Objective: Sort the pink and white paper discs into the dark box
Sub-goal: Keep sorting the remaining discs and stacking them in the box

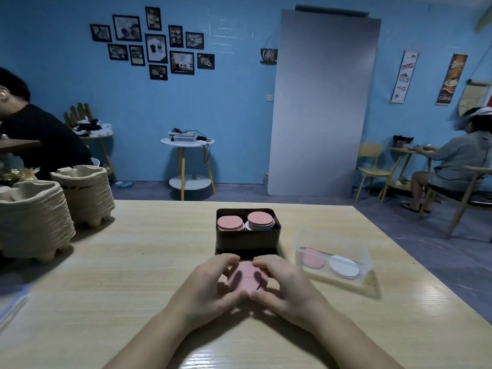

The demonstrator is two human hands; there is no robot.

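Both hands, left (210, 286) and right (283, 284), clamp their fingers around a stack of pink paper discs (246, 278) on the wooden tabletop (119, 275), just before the dark box (247, 237) already holding two stacks.

glossy wood-grain table (133, 275), clear plastic tray (364, 265)

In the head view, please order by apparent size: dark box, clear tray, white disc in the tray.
1. Clear tray, but it sits nearer the camera
2. Dark box, close in size
3. White disc
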